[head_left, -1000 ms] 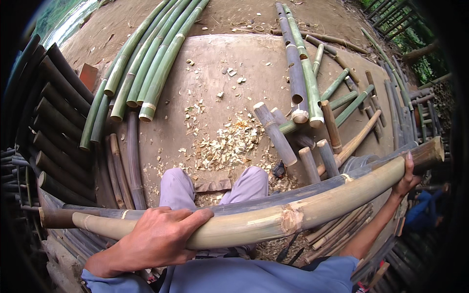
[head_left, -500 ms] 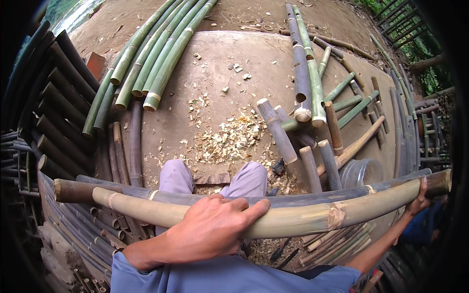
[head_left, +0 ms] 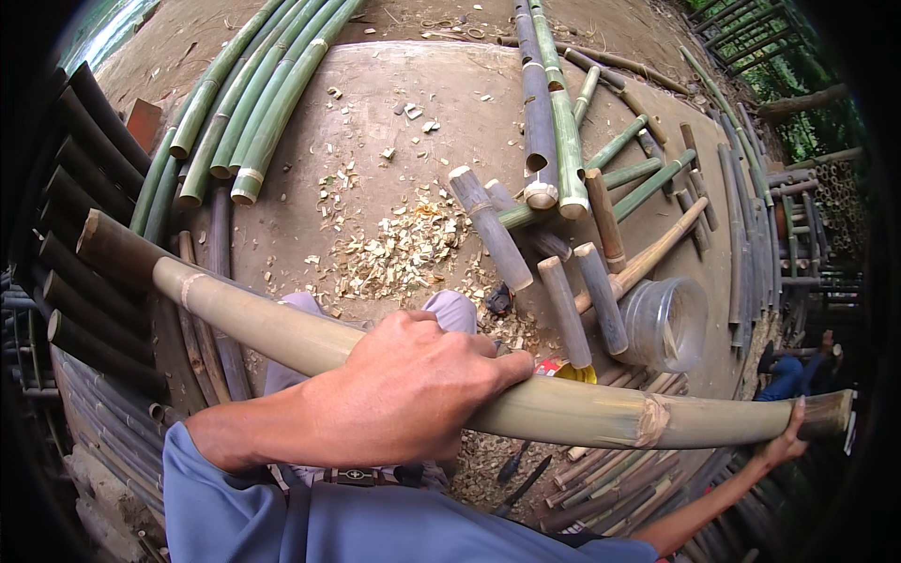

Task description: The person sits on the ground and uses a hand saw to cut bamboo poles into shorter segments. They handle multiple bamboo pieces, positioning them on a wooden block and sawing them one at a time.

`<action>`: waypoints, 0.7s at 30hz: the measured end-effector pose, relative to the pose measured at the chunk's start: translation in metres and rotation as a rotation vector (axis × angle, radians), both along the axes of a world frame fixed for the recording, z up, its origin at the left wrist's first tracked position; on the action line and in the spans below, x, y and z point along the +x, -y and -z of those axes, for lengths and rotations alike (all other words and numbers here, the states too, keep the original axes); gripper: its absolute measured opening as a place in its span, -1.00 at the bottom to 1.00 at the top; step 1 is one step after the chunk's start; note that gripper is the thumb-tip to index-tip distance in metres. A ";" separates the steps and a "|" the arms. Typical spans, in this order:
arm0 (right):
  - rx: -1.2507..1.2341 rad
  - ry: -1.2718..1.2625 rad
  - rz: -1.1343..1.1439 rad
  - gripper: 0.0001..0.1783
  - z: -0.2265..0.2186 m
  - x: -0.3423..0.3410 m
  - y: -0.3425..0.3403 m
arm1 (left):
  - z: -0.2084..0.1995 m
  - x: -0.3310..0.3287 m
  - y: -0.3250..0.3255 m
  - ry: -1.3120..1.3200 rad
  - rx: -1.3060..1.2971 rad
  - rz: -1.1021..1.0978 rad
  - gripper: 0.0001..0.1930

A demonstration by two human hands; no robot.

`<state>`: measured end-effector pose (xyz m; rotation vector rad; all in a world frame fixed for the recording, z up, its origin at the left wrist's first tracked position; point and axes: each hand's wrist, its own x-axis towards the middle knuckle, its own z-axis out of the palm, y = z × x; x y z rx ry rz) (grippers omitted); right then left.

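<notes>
A long, pale olive bamboo pole (head_left: 582, 409) lies across my lap, running from the upper left down to the far right. My left hand (head_left: 408, 394) is wrapped over its middle, fingers curled around it. My right hand (head_left: 786, 441) grips the pole close to its right end, arm stretched out. The pole's dark left end (head_left: 108, 242) rises above the stacked canes. My knees in grey trousers (head_left: 450, 308) show just behind the pole.
Green bamboo poles (head_left: 253, 113) lie at the upper left, cut stubs (head_left: 563, 310) and thin canes at centre right, wood shavings (head_left: 394, 249) on the ground. A clear plastic jar (head_left: 666, 324) stands by the stubs. Dark canes (head_left: 75, 281) line the left. Another person sits at far right (head_left: 798, 371).
The pole's left end has swung up while the right end dropped. My left hand has slid rightward along it toward the middle; my right hand stays on the right end.
</notes>
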<state>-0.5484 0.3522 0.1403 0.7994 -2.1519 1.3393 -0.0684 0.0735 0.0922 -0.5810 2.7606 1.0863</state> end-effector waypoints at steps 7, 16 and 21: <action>-0.042 -0.071 0.053 -0.39 -0.012 -0.002 -0.026 | -0.009 -0.011 -0.002 -0.056 -0.070 0.029 -0.35; -0.020 -0.128 0.429 -0.35 -0.027 0.074 -0.051 | 0.016 -0.051 0.031 -0.253 -0.229 0.001 -0.47; -0.098 -0.135 0.360 -0.45 -0.014 0.105 -0.074 | 0.039 -0.089 0.062 -0.235 -0.307 -0.002 -0.46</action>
